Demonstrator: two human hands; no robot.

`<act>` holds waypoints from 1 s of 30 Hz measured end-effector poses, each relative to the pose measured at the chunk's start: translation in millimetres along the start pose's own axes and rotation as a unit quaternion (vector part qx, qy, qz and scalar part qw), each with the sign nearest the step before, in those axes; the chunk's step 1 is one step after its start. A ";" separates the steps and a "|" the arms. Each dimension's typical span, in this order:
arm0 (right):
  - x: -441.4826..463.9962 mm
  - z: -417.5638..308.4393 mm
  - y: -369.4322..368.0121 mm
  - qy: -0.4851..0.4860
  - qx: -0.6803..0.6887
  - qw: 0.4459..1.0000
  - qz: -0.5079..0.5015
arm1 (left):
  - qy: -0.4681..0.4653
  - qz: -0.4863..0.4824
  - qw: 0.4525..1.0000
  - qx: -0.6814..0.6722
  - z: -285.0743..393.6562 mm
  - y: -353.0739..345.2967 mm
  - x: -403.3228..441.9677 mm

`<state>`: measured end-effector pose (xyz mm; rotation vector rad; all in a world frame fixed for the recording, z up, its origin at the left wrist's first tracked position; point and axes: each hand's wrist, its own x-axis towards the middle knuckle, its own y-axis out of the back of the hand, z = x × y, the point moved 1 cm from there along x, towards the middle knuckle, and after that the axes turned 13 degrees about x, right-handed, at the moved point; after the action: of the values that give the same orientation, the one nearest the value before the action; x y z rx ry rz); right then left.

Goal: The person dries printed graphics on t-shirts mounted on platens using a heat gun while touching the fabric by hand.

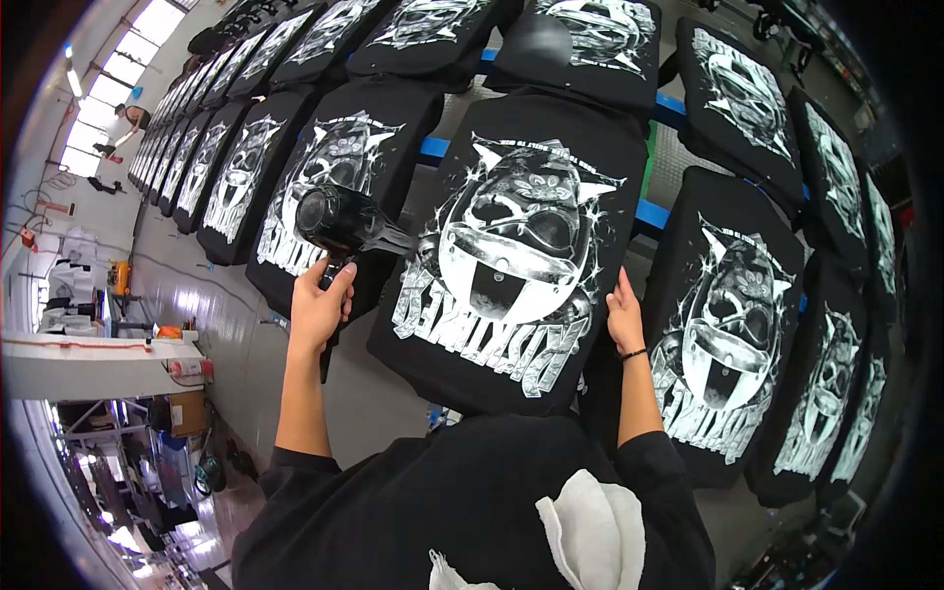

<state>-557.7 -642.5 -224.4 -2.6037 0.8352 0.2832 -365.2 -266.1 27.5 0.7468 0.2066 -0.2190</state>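
My left hand [320, 307] is wrapped round the handle of a black hair dryer [339, 216]. The dryer's nozzle points right, over the left side of a black printed T-shirt [462, 364] stretched on a flat board in front of me. A white and grey helmeted skull print with big block letters covers the shirt. My right hand [624, 313], with a dark band at the wrist, rests at the shirt's right edge. Its fingers are stretched out along the edge, and nothing shows in them.
Rows of boards with the same printed shirts run to the left and right, including one close by on the right [728, 334]. Blue rails [651, 214] run between the rows. A person [133, 118] stands far off at the left. White cloth [595, 531] lies on my front.
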 end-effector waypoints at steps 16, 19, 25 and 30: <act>0.5 6.3 13.4 0.015 -0.057 0.998 0.006 | 0.003 -0.039 0.999 -0.034 0.9 7.7 -22.0; 8.6 27.6 25.0 0.025 -0.079 0.996 0.013 | 0.001 -0.036 0.999 -0.013 7.0 -12.2 9.7; -5.8 3.2 0.0 0.026 -0.015 1.000 0.002 | -0.080 -0.061 0.994 -0.044 46.2 -39.3 62.9; -9.2 -5.7 -6.0 0.010 -0.004 1.000 0.013 | -0.097 -0.081 0.991 -0.049 74.0 -56.6 89.7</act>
<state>-561.2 -635.6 -214.7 -2.6092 0.8757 0.2691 -286.6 -368.6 20.3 0.6078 0.0916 -0.4320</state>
